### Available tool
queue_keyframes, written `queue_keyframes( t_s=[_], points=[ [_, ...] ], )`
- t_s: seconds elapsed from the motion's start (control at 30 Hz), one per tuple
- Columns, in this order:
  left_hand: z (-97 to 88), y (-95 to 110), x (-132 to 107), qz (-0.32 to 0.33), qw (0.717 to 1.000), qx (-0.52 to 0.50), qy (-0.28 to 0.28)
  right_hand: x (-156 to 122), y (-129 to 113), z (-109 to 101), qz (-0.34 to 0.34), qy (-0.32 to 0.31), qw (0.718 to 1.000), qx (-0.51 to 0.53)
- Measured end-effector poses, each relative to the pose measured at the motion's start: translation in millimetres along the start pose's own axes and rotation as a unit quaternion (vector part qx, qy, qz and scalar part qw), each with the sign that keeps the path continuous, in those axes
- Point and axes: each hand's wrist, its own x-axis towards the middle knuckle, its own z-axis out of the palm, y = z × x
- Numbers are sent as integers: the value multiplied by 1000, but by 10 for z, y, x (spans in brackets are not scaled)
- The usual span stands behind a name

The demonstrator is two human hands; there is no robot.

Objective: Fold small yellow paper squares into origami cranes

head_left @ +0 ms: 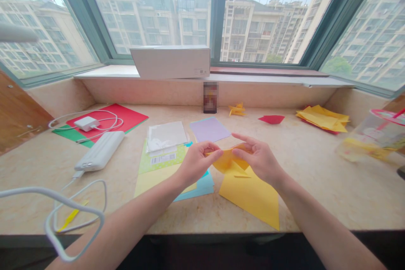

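The bare left hand (198,160) pinches the left edge of the folded yellow paper (232,165), fingers curled; the bare right hand (261,158) pinches its right side, index finger extended, other fingertips apparently behind it. Bare forearms (136,211) converge below it.

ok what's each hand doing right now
Left hand: pinching the left side of the folded yellow paper.
Right hand: holding the same paper's right side.
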Motion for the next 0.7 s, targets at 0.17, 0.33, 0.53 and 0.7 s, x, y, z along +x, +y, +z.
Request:
queue_keyframes(
  t_s=[0.17, 0.33, 0.53, 0.7],
  points=[
    [-1, 32, -5, -49, 991, -121, -32, 31, -28, -52, 33, 14, 998, 58],
    [-6, 43, 7, -56, 989, -137, -19, 45, -50, -64, 42, 15, 998, 50],
    [-90, 54, 18, -110, 978, -147, -96, 54, -40, -118, 23, -13, 999, 27],
    [-117, 40, 34, -93, 986, -128, -61, 72, 19, -169, -6, -6, 1000, -12]
  ],
)
